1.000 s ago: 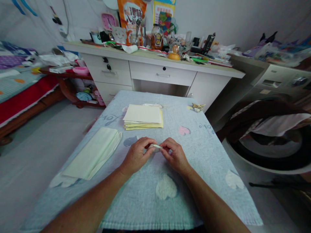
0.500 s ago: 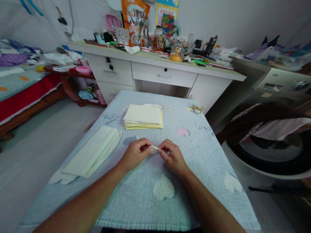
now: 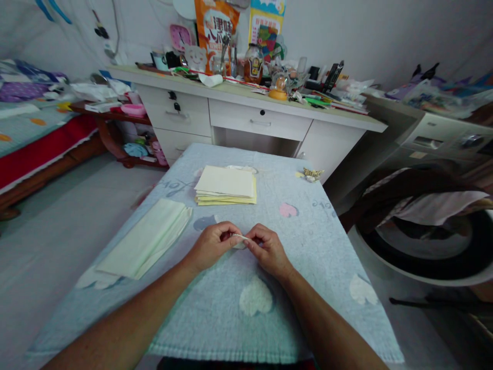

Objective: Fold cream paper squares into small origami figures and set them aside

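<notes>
Small paper (image 3: pixel 240 245), perhaps folded though the fingers hide most of it, is pinched between the fingertips of left hand (image 3: pixel 215 244) and right hand (image 3: pixel 269 250), just above the cloth-covered desk (image 3: pixel 316 288), nearer than the paper stack (image 3: pixel 224 181). Likely light, thin, quick to crease or tear; best taken lightly by opposite edges, thumb against forefinger.

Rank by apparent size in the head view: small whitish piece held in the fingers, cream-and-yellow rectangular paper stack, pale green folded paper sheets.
1. Pale green sheets, nearer the camera
2. Cream-and-yellow stack
3. Whitish piece, partly covered
</notes>
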### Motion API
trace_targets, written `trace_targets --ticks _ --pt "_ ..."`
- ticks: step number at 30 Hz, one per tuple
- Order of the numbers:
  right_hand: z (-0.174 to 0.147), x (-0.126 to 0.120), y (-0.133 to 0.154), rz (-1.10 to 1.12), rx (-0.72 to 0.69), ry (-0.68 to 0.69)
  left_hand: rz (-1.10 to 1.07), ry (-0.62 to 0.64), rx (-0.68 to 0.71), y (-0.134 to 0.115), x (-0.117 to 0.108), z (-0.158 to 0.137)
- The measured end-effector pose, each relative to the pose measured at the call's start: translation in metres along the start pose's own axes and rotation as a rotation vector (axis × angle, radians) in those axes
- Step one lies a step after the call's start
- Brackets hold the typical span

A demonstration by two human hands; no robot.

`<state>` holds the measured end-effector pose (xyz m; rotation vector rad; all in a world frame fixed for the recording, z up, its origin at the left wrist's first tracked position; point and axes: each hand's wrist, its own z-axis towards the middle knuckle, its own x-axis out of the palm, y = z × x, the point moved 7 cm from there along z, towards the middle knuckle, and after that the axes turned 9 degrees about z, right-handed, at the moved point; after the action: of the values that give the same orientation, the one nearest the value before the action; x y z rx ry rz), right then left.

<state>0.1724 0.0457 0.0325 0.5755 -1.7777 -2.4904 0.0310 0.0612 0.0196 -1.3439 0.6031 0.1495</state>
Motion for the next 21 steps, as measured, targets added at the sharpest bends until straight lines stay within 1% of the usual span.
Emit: trace_targets --ticks 3,7,9,14,21 --pt "-0.001 0.001 -0.008 0.077 0.051 -0.012 -0.093 0.015 -0.017 0.002 0.005 0.002" --pt "-0.003 0.006 -0.024 0.268 0.16 -0.026 -0.294 0.008 -0.057 0.005 0.01 0.003" --pt "-0.002 0.007 -0.029 0.315 0.176 -0.039 -0.373 0.027 -0.082 0.006 0.013 0.003" --pt "-0.002 0.006 -0.032 0.372 0.191 -0.078 -0.449 0.074 -0.12 0.005 0.02 0.003" --pt "-0.005 0.01 -0.029 0.458 0.219 -0.097 -0.513 0.046 -0.122 0.0 0.021 0.004"
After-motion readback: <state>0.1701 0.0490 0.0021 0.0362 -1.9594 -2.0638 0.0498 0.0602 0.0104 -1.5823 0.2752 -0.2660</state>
